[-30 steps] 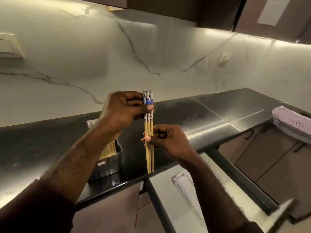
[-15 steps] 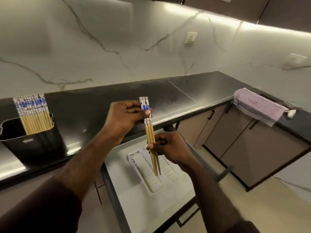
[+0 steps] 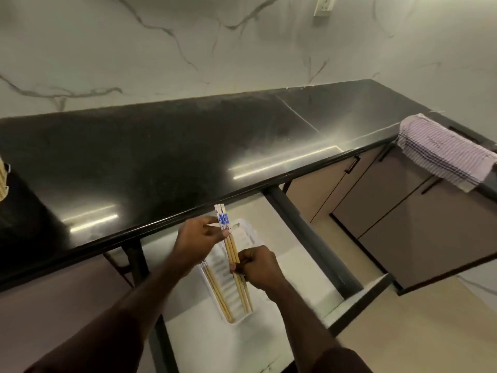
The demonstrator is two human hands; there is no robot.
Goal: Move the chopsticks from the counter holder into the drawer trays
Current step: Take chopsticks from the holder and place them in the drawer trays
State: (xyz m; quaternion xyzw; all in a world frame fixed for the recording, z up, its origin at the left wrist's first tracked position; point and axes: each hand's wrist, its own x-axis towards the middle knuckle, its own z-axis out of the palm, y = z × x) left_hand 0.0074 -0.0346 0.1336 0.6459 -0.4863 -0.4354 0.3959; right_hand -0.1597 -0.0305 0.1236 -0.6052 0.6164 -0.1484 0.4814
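While both hands hold the bundle of slim wooden chopsticks with blue-and-white patterned tops (image 3: 231, 251), I read this as the moment just before they go down into the tray; my left hand (image 3: 197, 242) pinches the patterned end between thumb and fingertips, and my right hand (image 3: 258, 266) has its fingers curled round the plain shafts lower down, so both are clamped on the same bundle; the bundle's long axis runs from the far, upper end at the left fingers down and toward me past the right fingers, its tips reaching over the near end of the white ribbed plastic drawer tray (image 3: 243, 232); that tray lies directly beneath the fingers inside the open pale drawer (image 3: 204, 343), its channels running nearly parallel to the bundle; a pair of chopsticks already laid in the tray (image 3: 216, 292) sits just left of my right fingers; the right hand is lower and nearer the tray, so I judge it should guide the tips in; to the far left, the dark holder on the black counter (image 3: 161, 157) is barely in view at the frame edge.
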